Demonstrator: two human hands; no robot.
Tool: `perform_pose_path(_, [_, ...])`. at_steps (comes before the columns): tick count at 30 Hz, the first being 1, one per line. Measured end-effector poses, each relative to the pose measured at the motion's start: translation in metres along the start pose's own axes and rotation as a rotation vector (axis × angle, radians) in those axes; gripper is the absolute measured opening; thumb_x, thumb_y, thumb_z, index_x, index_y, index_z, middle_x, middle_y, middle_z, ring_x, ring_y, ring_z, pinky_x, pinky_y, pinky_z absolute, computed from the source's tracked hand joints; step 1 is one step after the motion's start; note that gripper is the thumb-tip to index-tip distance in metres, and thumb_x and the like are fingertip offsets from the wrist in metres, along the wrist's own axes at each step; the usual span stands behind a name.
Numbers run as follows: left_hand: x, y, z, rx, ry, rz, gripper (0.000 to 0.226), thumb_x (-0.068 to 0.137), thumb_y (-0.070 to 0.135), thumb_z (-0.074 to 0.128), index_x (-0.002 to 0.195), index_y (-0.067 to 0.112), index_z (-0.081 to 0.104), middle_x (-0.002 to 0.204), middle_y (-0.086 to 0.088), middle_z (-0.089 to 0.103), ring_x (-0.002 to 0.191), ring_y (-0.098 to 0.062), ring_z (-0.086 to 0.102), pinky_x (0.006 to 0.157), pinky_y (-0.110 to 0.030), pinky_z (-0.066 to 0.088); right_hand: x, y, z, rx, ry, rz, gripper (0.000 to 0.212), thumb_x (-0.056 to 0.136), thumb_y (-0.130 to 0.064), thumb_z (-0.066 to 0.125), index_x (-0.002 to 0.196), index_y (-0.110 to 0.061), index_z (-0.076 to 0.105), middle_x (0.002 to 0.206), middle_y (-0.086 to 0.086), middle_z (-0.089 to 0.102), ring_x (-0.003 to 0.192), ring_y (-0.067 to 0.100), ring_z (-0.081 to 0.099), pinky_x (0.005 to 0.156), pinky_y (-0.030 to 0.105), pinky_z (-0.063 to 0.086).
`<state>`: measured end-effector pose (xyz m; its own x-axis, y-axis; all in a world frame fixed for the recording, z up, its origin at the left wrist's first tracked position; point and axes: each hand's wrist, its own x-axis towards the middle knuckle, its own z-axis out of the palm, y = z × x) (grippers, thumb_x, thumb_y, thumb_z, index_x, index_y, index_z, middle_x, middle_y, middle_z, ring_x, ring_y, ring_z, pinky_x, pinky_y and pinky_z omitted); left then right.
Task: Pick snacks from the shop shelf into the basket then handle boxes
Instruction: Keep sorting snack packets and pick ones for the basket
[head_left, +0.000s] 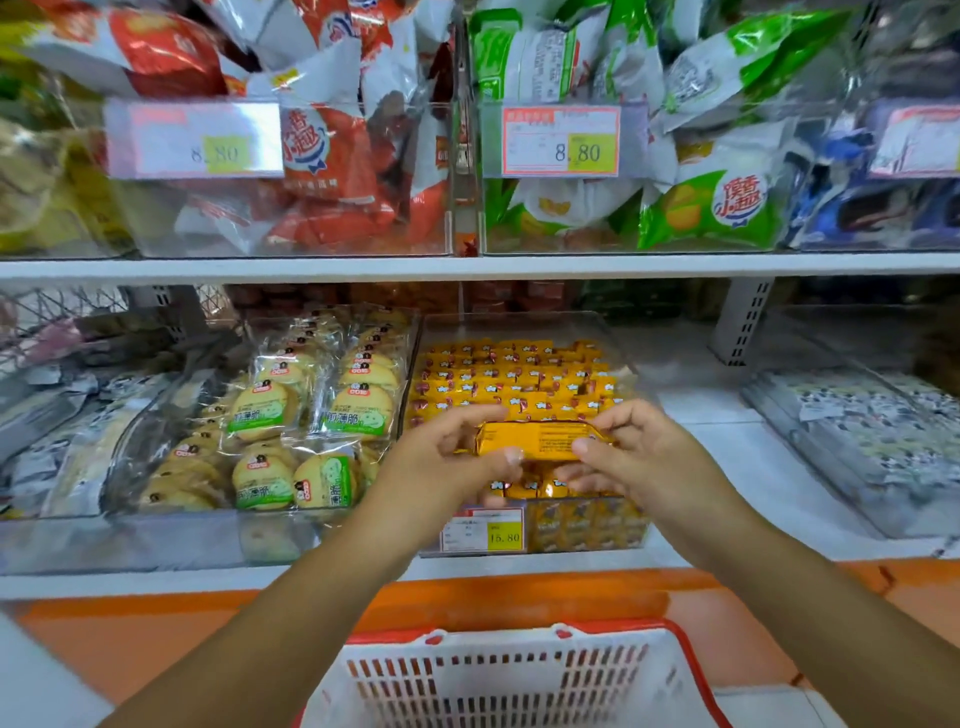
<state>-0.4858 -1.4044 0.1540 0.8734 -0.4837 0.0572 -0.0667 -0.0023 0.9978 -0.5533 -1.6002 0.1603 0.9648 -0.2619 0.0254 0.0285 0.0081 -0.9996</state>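
Both hands grip one gold packet (540, 439), held level just above the clear bin (618, 358) of matching packets on the lower shelf (701, 421). The left hand (457, 452) pinches its left end between thumb and curled fingers; the right hand (639, 457) pinches the right end likewise. The basket (519, 636) sits below, in front of the shelf; its contents cannot be determined. Recommended: keep the packet level, draw it back clear of the bin's front wall, then lower it into the basket rather than dropping it.
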Motion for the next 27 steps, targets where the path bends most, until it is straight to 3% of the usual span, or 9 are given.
perform_pose_path(4, [-0.003,-0.013,-0.01,-0.153,0.018,-0.056,0.03,0.087,0.01,0.068,0.114,0.016,0.059,0.105,-0.008,0.075,0.094,-0.025,0.074,0.071,-0.029,0.06,-0.001,0.006,0.0,0.098,-0.056,0.031,0.02,0.079,-0.005,0.07,0.094,-0.004,0.056,0.102,0.019,0.073,0.088,0.036,0.074,0.075,0.034,0.061])
perform_pose_path(9, [0.001,-0.016,-0.019,-0.292,-0.034,-0.073,0.039,0.078,0.013,0.065,0.116,0.004,0.06,0.11,-0.016,0.073,0.097,-0.032,0.073,0.074,-0.03,0.061,0.003,0.006,-0.005,0.17,-0.116,0.043,0.019,0.077,-0.008,0.066,0.094,-0.002,0.059,0.103,0.022,0.073,0.093,0.037,0.073,0.078,0.033,0.062])
perform_pose_path(14, [0.008,-0.017,-0.019,-0.316,-0.033,-0.075,0.027,0.096,0.007,0.05,0.12,0.008,0.063,0.108,-0.015,0.074,0.097,-0.032,0.073,0.076,-0.028,0.061,0.012,0.008,-0.009,0.234,-0.144,0.097,0.019,0.081,-0.007,0.062,0.099,-0.002,0.059,0.107,0.024,0.072,0.097,0.038,0.072,0.078,0.032,0.062])
perform_pose_path(20, [0.009,-0.02,-0.027,-0.285,-0.108,-0.058,0.048,0.081,0.011,0.061,0.129,0.013,0.059,0.117,-0.009,0.072,0.107,-0.028,0.07,0.084,-0.028,0.059,0.013,0.01,-0.016,0.22,-0.226,0.094,0.043,0.08,-0.002,0.061,0.123,-0.003,0.056,0.116,0.021,0.07,0.105,0.035,0.07,0.083,0.029,0.059])
perform_pose_path(23, [0.008,-0.02,-0.024,-0.263,-0.077,-0.035,0.042,0.079,0.012,0.062,0.121,0.019,0.062,0.111,-0.01,0.074,0.103,-0.026,0.072,0.08,-0.029,0.06,0.012,0.011,-0.014,0.113,-0.099,0.038,0.042,0.074,-0.024,0.074,0.111,-0.007,0.064,0.106,0.018,0.074,0.096,0.033,0.073,0.076,0.028,0.06])
perform_pose_path(25, [0.008,-0.021,-0.023,-0.255,-0.03,-0.029,0.036,0.078,0.019,0.064,0.114,0.02,0.065,0.106,-0.011,0.075,0.1,-0.026,0.072,0.076,-0.028,0.061,0.011,0.012,-0.014,0.031,-0.039,-0.004,0.045,0.06,-0.046,0.085,0.092,-0.016,0.073,0.1,0.008,0.075,0.094,0.028,0.074,0.084,0.033,0.059])
perform_pose_path(27, [0.008,-0.022,-0.023,-0.219,-0.017,-0.033,0.034,0.08,0.026,0.063,0.11,0.011,0.07,0.111,-0.011,0.074,0.105,-0.026,0.071,0.082,-0.032,0.06,0.009,0.012,-0.013,0.021,-0.019,-0.009,0.024,0.067,-0.04,0.081,0.074,-0.018,0.073,0.099,0.005,0.075,0.095,0.024,0.073,0.095,0.041,0.054])
